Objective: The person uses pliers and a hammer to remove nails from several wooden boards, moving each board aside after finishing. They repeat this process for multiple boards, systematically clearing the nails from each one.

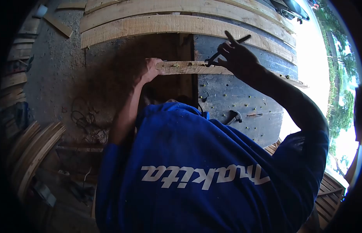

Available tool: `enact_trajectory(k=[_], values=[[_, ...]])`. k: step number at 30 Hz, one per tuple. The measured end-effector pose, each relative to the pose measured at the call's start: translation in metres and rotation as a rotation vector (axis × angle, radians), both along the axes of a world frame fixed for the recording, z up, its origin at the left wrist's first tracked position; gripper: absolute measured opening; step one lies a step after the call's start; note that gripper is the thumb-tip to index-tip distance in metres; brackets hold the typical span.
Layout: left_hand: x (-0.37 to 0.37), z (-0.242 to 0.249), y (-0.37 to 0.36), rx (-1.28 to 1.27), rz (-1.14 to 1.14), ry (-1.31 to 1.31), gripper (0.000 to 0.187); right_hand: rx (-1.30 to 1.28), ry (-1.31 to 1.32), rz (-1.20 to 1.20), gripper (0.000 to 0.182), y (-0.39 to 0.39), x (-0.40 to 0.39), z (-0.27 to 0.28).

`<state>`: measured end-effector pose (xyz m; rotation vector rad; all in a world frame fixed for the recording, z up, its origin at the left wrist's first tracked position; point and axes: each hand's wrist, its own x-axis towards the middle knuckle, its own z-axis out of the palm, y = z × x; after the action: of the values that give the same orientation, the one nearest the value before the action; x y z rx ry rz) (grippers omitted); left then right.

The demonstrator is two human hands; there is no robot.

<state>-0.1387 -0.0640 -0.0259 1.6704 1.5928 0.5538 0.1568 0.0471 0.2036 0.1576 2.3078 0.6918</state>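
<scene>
My left hand [150, 70] is closed on the left end of a short wooden board [188, 68], with the thumb and fingers around its end. The board lies crosswise in front of my chest, and small greenish bits sit along its upper edge. Above the board's right part is my right hand [237, 57], its fingers curled around a dark wrench [215, 60]. The wrench's forked end is right at the board's upper edge, while its handle sticks out past the hand. One finger of this hand points up and away.
Long curved planks [181, 26] lie across the far side. A dark worktop [243, 91] with many small pegs or bolts is at right, bearing a dark hammer-like tool [232, 117]. Curved wooden pieces [37, 151] are stacked at left, near a tangled cord [82, 114] on the ground.
</scene>
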Motion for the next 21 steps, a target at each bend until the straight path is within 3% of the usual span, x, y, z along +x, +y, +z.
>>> enact_trajectory(k=[2, 5, 7, 9, 16, 18, 19, 21], values=[[-0.001, -0.003, 0.0, -0.005, -0.005, -0.031, 0.036, 0.1, -0.088, 0.12, 0.015, 0.001, -0.008, -0.009], [-0.003, -0.005, 0.004, -0.02, -0.013, -0.036, 0.035, 0.09, -0.231, 0.141, 0.018, -0.001, -0.026, -0.013], [-0.002, -0.01, 0.002, 0.067, -0.03, 0.0, 0.034, 0.09, -0.175, 0.183, 0.015, -0.002, -0.036, -0.008], [-0.001, -0.014, 0.001, 0.067, -0.022, -0.013, 0.034, 0.081, -0.289, 0.087, 0.015, -0.004, -0.048, -0.002], [-0.001, -0.027, -0.001, 0.093, -0.005, -0.044, 0.038, 0.012, -0.171, 0.153, 0.012, 0.0, -0.04, -0.026], [0.0, -0.03, -0.001, 0.117, -0.008, -0.038, 0.038, -0.104, -0.108, -0.101, 0.019, 0.011, -0.041, -0.034], [0.0, -0.031, -0.002, 0.135, -0.016, -0.029, 0.038, -0.103, -0.11, -0.102, 0.019, 0.013, -0.039, -0.031], [0.003, -0.031, -0.006, 0.149, 0.004, -0.04, 0.038, -0.242, 0.187, -0.501, 0.037, 0.017, -0.034, -0.023]])
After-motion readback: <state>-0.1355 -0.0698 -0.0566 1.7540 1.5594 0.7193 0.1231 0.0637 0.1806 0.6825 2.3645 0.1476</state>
